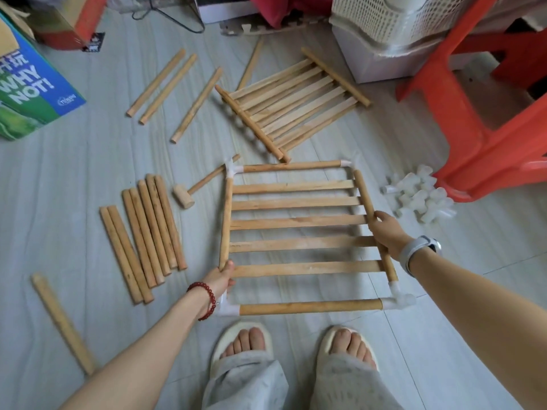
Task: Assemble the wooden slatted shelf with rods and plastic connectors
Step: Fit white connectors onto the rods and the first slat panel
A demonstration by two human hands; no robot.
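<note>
Head view shows a row of loose round wooden rods [145, 235] lying on the pale grey floor [88, 161], with a small wooden mallet [189, 193] just beside them. Left hand [221, 278] grips the left rod of the light wooden slatted shelf panel [299, 223], near its white plastic corner connector [228, 307]. Right hand [387, 232] grips the panel's right rod. A heap of white plastic connectors [420, 199] lies near an orange plastic stool [485, 125].

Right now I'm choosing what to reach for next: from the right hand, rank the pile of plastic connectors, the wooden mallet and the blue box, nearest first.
From the right hand:
1. Pile of plastic connectors, just right of it.
2. Wooden mallet, across the frame, left.
3. Blue box, far left corner.
</note>
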